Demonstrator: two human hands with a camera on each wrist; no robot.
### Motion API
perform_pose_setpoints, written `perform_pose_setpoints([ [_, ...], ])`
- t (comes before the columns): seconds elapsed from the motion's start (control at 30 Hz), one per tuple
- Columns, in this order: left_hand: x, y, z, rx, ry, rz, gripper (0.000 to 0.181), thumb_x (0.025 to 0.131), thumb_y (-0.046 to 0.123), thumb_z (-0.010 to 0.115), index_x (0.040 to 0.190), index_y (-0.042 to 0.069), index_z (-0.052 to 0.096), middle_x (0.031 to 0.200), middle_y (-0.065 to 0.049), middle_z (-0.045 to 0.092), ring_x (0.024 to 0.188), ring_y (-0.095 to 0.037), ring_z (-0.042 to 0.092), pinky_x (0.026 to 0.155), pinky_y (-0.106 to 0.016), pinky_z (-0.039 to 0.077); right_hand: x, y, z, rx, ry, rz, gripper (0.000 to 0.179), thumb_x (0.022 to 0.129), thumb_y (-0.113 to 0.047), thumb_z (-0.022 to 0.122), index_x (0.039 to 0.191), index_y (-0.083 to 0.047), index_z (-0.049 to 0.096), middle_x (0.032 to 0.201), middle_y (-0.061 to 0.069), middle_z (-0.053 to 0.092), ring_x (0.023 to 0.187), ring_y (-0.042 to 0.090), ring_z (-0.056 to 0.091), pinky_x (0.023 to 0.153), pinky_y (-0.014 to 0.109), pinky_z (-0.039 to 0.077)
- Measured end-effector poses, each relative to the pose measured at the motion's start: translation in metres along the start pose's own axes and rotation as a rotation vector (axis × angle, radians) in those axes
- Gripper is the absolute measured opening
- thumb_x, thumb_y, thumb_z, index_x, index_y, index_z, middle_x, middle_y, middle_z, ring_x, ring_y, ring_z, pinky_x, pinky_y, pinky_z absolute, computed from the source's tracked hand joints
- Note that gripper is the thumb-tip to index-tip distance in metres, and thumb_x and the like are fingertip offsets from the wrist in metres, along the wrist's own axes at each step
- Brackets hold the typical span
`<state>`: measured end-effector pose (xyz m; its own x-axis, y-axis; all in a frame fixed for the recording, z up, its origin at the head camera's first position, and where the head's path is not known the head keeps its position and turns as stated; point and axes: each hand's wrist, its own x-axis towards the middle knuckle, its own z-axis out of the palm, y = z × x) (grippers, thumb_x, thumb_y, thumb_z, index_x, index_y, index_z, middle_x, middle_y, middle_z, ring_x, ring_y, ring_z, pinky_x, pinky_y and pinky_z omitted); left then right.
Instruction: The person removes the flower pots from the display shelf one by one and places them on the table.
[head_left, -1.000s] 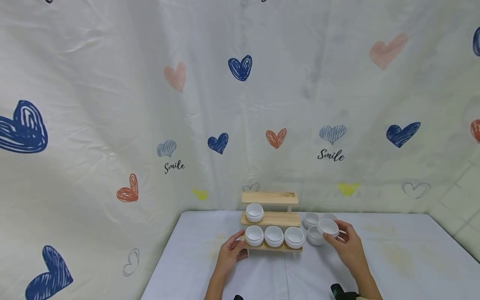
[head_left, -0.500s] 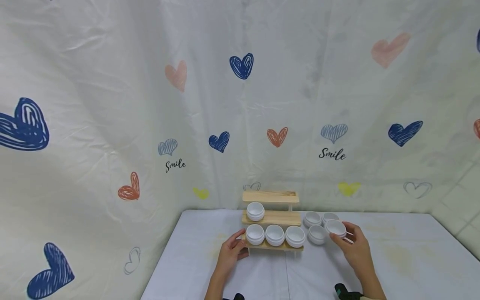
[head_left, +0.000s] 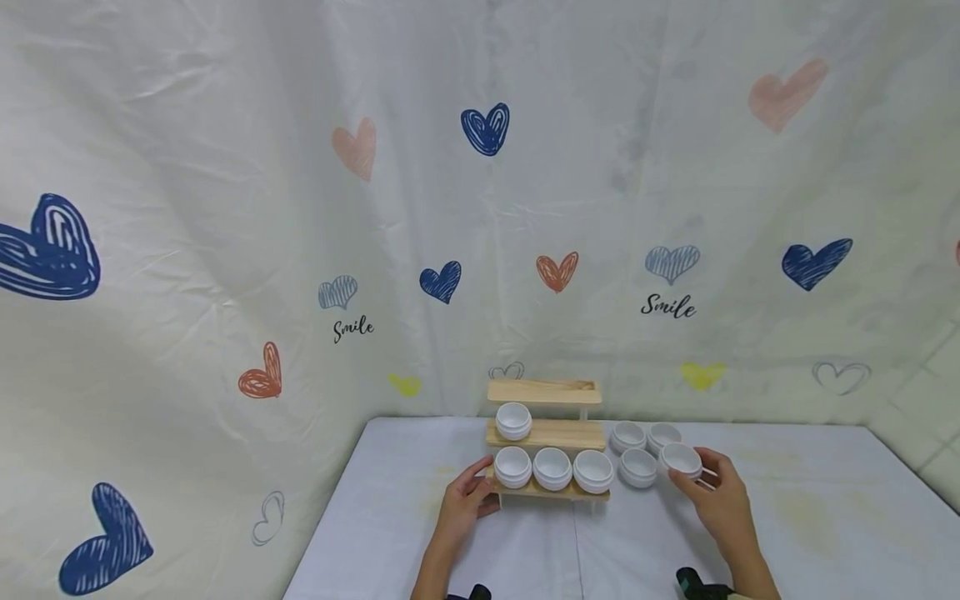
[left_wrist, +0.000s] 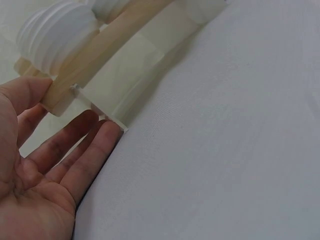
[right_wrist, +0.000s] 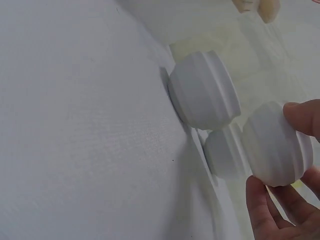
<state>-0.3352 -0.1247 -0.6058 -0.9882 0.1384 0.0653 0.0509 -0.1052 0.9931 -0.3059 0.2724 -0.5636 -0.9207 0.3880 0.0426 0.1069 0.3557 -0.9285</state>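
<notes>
My left hand [head_left: 459, 504] holds the left end of the lowest shelf of a three-tier wooden display stand [head_left: 558, 433]. In the left wrist view its thumb presses the shelf end [left_wrist: 62, 97], and other fingers lie by the clear leg [left_wrist: 102, 107]. Several small white ribbed bowls stand on this shelf, among them a middle bowl [head_left: 552, 469]; a single bowl [head_left: 513, 422] sits on the middle shelf's left. My right hand [head_left: 723, 500] grips another white bowl [right_wrist: 277, 145] between thumb and fingers, raised off the cloth.
Three more white bowls stand grouped right of the stand, including a front bowl [head_left: 638, 468] and a back bowl [head_left: 627, 437]. A white cloth [head_left: 637, 550] covers the table. Behind it hangs a white curtain [head_left: 480, 217] printed with hearts.
My right hand has carried its bowl a little to the right, from over the front bowl to beside it. My left hand stays on the stand. The head view has shifted slightly.
</notes>
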Motion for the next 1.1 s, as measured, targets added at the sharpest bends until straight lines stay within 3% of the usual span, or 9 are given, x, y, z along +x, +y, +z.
perform_pose_setpoints([
  [0.23,0.0,-0.001,-0.001,0.005,-0.006,0.011,0.047,0.102,0.017,0.062,0.147,0.006,0.054,0.103,-0.003,0.07,0.097,-0.021,0.072,0.083,-0.037,0.064,0.005,0.008,-0.001,-0.028,0.005,0.024,0.084,0.092,-0.035,0.077,0.154,0.0,0.033,0.15,0.027,0.042,0.133,0.042,0.048,0.067,0.002,0.039],
  [0.53,-0.001,0.001,0.001,-0.006,-0.01,0.008,0.048,0.103,0.017,0.061,0.149,0.005,0.051,0.102,-0.001,0.069,0.097,-0.022,0.071,0.085,-0.041,0.064,0.007,0.017,-0.002,-0.053,-0.004,0.035,0.081,0.091,-0.031,0.078,0.151,0.002,0.035,0.147,0.028,0.045,0.129,0.041,0.052,0.067,0.008,0.044],
  [0.87,-0.001,-0.001,0.0,-0.018,-0.024,0.002,0.049,0.102,0.016,0.062,0.149,0.003,0.051,0.1,0.0,0.069,0.096,-0.02,0.071,0.084,-0.039,0.064,0.01,0.026,-0.003,-0.075,-0.038,0.072,0.084,0.091,-0.032,0.077,0.152,0.003,0.032,0.149,0.031,0.041,0.131,0.045,0.05,0.065,0.01,0.044],
  [1.1,-0.001,0.001,0.0,-0.026,-0.016,0.002,0.05,0.102,0.017,0.063,0.149,0.005,0.052,0.101,-0.001,0.069,0.097,-0.02,0.071,0.084,-0.039,0.064,0.011,0.024,0.0,-0.064,-0.067,0.059,0.085,0.092,-0.034,0.076,0.153,0.004,0.031,0.152,0.031,0.039,0.135,0.047,0.046,0.067,0.004,0.037],
])
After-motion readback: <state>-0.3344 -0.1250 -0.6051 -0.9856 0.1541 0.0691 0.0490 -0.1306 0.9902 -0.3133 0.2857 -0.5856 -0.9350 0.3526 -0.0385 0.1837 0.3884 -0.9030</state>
